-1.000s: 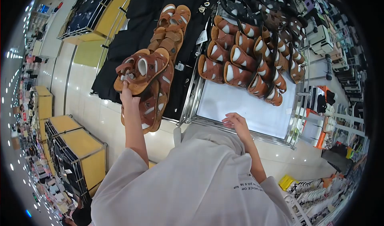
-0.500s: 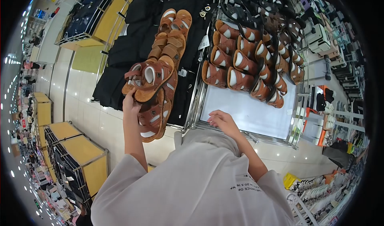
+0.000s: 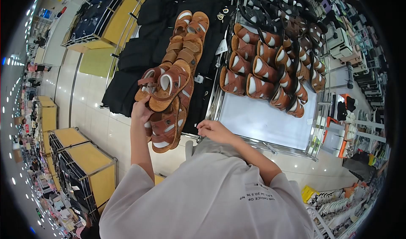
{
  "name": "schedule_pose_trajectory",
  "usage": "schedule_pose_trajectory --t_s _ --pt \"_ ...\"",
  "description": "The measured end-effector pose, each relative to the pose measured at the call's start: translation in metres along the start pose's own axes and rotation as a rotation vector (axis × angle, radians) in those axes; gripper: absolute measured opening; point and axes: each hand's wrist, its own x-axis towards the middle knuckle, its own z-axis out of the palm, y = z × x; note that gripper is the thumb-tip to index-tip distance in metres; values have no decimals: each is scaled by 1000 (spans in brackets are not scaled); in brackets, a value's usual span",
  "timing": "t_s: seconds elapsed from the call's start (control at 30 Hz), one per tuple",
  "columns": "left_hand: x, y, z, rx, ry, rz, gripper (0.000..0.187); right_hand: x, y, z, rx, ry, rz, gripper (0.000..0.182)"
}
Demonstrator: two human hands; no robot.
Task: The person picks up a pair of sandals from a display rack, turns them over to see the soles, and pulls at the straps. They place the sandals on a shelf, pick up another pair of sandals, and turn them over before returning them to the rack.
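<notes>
My left hand (image 3: 142, 110) is closed on the near end of a pair of brown sandals (image 3: 171, 84), their straps stuffed with white paper. This pair lies on top of other brown sandals (image 3: 164, 133), which stick out past the near edge of the black folded clothes (image 3: 131, 76). Further up the same row are more brown sandals (image 3: 189, 48). My right hand (image 3: 213, 131) hovers by the metal rail, its fingers loosely bent and nothing visible in them. To its upper right, rows of brown sandals (image 3: 260, 86) stand on a white display board (image 3: 258, 120).
Black sandals (image 3: 258, 17) fill the back of the display. A metal rail (image 3: 216, 97) divides it from the clothes table. Yellow-topped stands (image 3: 86, 158) are at left on the tiled floor (image 3: 86, 108). Shelves with boxes (image 3: 340, 44) line the right.
My right hand has moved left, from over the white board to the rail near the sandals. My left hand keeps its grip on the sandals. The view has shifted slightly.
</notes>
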Motion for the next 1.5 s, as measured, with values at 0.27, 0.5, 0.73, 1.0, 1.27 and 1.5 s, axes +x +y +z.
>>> schedule_pose_trajectory --t_s 0.27,0.5,0.73,1.0,1.27,1.5 --pt "-26 35 16 728 245 33 45 -10 -15 -9 49 36 9 27" --pt "-48 34 32 1080 451 323 40 -37 15 -41 206 154 84 27" --pt "-73 -27 83 1002 270 586 25 -109 73 -93 348 430 193 25" --pt "-104 -157 157 1628 -661 -39 60 -208 117 -211 317 1057 73 24" --pt "-123 -207 217 1590 -492 139 57 -236 184 -372 147 1410 236 44" --pt "-158 -245 244 1600 -382 29 60 -204 156 -404 535 1078 94 40"
